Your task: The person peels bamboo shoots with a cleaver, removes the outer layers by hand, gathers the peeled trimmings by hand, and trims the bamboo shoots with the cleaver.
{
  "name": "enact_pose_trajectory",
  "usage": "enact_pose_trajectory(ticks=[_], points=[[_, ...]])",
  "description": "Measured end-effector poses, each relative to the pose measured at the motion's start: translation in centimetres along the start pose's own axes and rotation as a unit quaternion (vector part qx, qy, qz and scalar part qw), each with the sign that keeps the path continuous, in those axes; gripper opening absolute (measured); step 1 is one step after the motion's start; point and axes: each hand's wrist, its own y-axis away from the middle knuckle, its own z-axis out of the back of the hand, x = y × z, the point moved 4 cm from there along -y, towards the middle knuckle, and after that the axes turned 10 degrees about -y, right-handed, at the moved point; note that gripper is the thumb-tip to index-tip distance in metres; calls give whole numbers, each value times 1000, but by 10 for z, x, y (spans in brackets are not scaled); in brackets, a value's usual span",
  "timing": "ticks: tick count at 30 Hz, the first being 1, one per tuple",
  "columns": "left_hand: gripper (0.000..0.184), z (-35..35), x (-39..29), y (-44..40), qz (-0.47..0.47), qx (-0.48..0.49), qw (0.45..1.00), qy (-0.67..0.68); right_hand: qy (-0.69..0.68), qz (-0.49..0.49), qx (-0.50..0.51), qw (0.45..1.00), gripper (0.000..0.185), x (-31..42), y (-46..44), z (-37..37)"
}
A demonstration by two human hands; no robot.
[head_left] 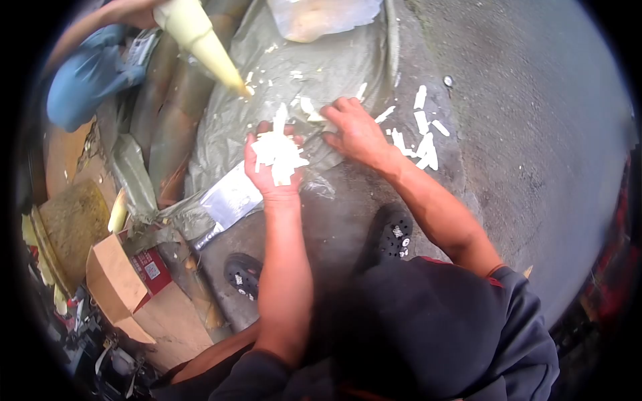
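My left hand (253, 164) is palm up, fingers curled around a heap of white cut bamboo shoot pieces (281, 155). To its right, my right hand (354, 127) reaches low over the plastic sheet, thumb and forefinger apart. Its fingertips are at a white piece (309, 110); whether they touch it I cannot tell. More cut pieces (426, 150) are scattered to the right on the ground. A cleaver (232, 194) lies flat beside my left wrist, its dark handle toward the lower left.
Another person's arm (100, 23) holds a pale, cone-shaped peeled bamboo shoot (197, 43) at upper left. A translucent plastic bag (324, 17) lies at the top on the grey sheet (234, 110). An opened cardboard box (117, 267) and a blue bag (87, 80) are at left.
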Motion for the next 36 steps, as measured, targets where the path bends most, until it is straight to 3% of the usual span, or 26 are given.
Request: enact_pose_trajectory(ticks=[3,7,8,9,10,11,13,15,16,19,21,24,25,26,29,32,33,35,36], points=[[47,7,7,-1,25,-11,1000,-5,-6,-27,-6,1000,36,-4,1,-8],[50,9,25,13,59,-29,998,-7,-124,-100,-87,983,28,-11,5,-13],[50,10,29,16,60,-13,998,-5,-279,-208,-78,934,25,-20,9,-18],[49,12,30,20,60,0,998,-4,-321,-247,-89,910,27,-15,14,-12],[48,11,33,20,54,-54,997,-9,-366,-282,-97,882,29,-4,19,-3],[45,11,38,21,56,2,998,0,-412,-312,-101,850,31,8,23,4],[46,33,48,10,79,39,993,76,-360,-211,-78,906,29,39,31,5],[47,30,50,11,52,-14,999,-4,-196,-25,-49,979,32,78,34,10],[47,17,49,16,51,-63,996,31,-207,-18,-35,978,35,88,31,9],[47,15,42,21,42,-75,996,35,-192,41,-11,980,39,107,24,5],[47,14,42,22,46,-79,995,43,-126,137,-24,982,39,112,21,3],[47,3,33,24,40,-87,994,46,-103,174,-99,974,39,105,23,11],[46,-7,25,26,33,-90,995,37,-127,119,-107,979,37,96,21,13],[44,16,22,20,50,23,997,58,-152,65,-113,980,36,86,21,16],[42,18,6,28,34,4,999,23,-243,-100,-121,957,31,49,12,15],[41,9,-11,36,9,-42,999,30,-298,-182,-119,930,33,22,-3,8],[41,9,-15,38,0,-57,998,34,-250,-152,-123,948,35,17,-10,10],[41,4,-28,45,-20,3,998,52,-152,-91,-129,976,39,11,-26,15],[41,-5,-37,50,-29,19,997,64,-10,-27,-92,995,45,21,-39,25]])
